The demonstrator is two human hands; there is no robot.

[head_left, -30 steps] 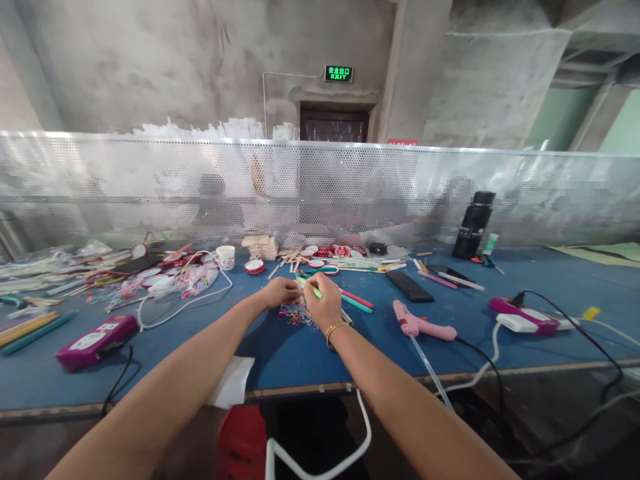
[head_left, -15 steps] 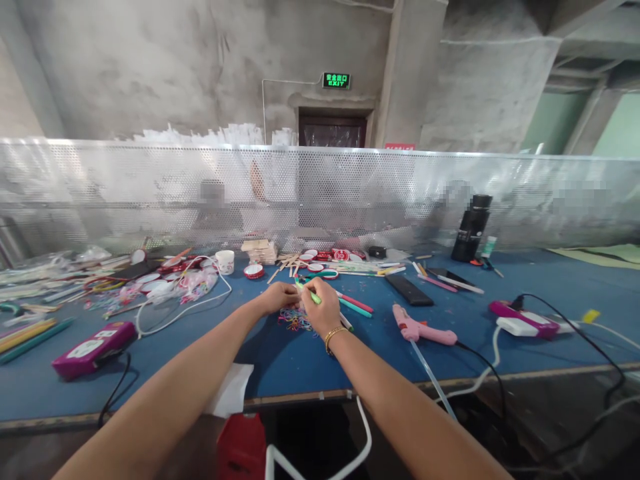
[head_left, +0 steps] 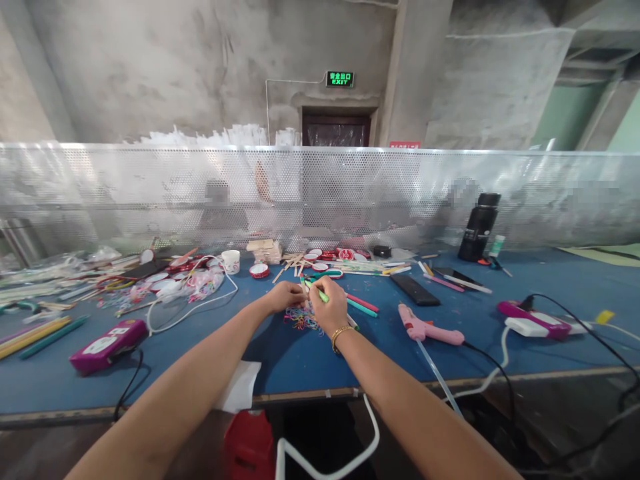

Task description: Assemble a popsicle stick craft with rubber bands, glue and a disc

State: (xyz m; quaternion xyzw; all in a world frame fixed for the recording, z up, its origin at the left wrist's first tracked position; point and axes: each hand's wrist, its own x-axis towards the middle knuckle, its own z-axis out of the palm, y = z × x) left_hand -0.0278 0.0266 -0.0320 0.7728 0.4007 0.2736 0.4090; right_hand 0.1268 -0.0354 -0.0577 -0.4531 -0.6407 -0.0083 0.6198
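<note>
My right hand, with a gold bracelet at the wrist, grips a light green stick and rests over a small heap of coloured rubber bands on the blue table. My left hand is closed just left of it, fingers touching the far end of the same stick above the bands. Red and teal sticks lie right of my right hand.
A pink glue gun with a cord lies to the right, a dark remote and a black bottle beyond it. Purple devices, white cable, cup and craft clutter fill the left. A perforated screen backs the table.
My hands stay together over the rubber bands with the green stick; only the camera view has shifted slightly.
</note>
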